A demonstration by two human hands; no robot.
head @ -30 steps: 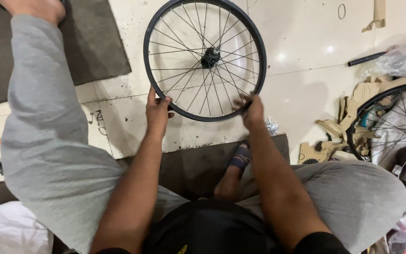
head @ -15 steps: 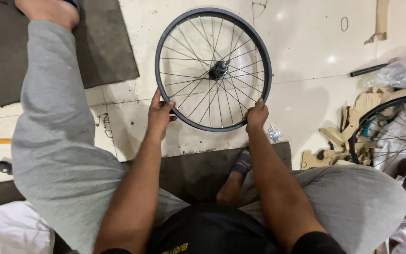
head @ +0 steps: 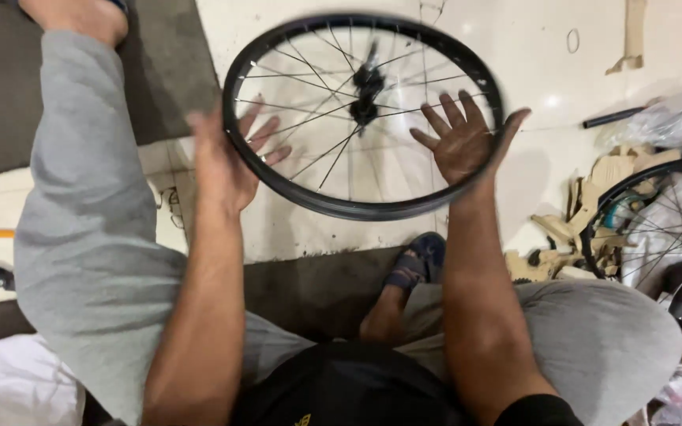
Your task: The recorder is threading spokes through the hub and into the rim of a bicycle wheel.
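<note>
left hand (head: pixel 226 162) open, palm on black wheel rim (head: pixel 333 207) | right hand (head: pixel 467 142) open, fingers spread, against rim | torn cardboard scraps (head: pixel 593 197) on floor, right

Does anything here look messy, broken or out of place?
Mostly the right side: torn cardboard scraps lie scattered on the pale floor beside a second spoked wheel. The wheel between the left hand and right hand looks blurred; I see no damage on it.

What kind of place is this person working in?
Probably a small bicycle repair or wheel-building workshop, worked on the floor: the hands hold a bare spoked wheel rim, a second wheel lies at right, amid cardboard scraps.
</note>
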